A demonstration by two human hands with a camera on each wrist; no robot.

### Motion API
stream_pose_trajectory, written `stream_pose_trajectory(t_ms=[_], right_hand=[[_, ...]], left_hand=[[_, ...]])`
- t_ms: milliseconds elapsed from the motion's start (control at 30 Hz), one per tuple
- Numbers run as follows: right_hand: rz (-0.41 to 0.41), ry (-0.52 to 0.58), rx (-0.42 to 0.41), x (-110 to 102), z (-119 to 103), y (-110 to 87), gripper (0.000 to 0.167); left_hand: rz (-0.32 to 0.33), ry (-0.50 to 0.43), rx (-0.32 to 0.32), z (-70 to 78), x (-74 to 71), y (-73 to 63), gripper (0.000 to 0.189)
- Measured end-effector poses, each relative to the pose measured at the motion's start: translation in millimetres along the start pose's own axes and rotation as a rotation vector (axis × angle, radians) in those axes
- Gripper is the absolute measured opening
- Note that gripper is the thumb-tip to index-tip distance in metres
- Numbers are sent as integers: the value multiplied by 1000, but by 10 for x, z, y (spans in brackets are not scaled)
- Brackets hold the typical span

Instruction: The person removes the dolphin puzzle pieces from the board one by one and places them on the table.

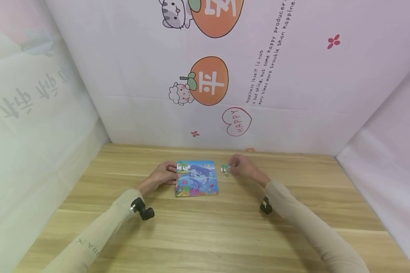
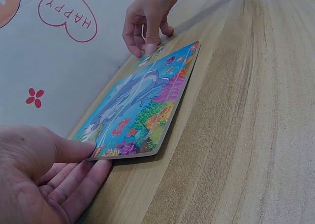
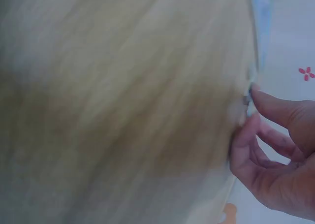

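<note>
- While the wooden table (image 1: 205, 235) spreads out on the person's side of the dolphin board (image 1: 197, 178), the board itself rests on it, looking nearly square, with no clear long axis.
- At the board's left edge, the left hand (image 1: 161, 174) grips it, thumb on top and fingers lower down.
- Just off the board's right edge, toward its far corner, is the small palm-tree piece (image 1: 224, 168); a narrow gap parts the two, and this sideways relation seems to matter most. Fingers cover part of the piece, so its long axis cannot be told, nor whether it touches the wood.
- Farther right of the board, the right hand (image 1: 243, 167) pinches that piece between thumb and fingers; it is the nearer hand, the left being across the board.
- Beyond the board hangs a printed cloth (image 1: 164, 125).
</note>
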State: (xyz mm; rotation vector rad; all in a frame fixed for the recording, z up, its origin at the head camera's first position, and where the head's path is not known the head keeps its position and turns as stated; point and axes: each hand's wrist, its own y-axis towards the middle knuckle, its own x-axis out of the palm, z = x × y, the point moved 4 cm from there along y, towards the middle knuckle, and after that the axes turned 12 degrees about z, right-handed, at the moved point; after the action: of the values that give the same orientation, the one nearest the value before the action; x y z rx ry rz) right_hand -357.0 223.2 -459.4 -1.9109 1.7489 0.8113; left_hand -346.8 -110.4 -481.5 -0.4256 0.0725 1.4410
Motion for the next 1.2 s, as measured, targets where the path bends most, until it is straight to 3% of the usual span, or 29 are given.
stream_pose_trajectory(t_ms=[167, 333, 467, 767, 1200], right_hand=[[27, -8, 1, -31, 93, -8, 32], [-22, 3, 2, -45, 87, -24, 31], [-51, -8, -15, -70, 23, 36, 26], [4, -103, -41, -52, -222, 129, 14], [-33, -117, -259, 240, -610, 133, 13]], left_hand=[[-16, -12, 11, 30, 40, -24, 55], [-29, -5, -3, 36, 38, -32, 54], [-35, -10, -20, 69, 13, -1, 55], [-56, 38, 1, 146, -21, 0, 54], [-83, 51, -7, 146, 3, 58, 52]])
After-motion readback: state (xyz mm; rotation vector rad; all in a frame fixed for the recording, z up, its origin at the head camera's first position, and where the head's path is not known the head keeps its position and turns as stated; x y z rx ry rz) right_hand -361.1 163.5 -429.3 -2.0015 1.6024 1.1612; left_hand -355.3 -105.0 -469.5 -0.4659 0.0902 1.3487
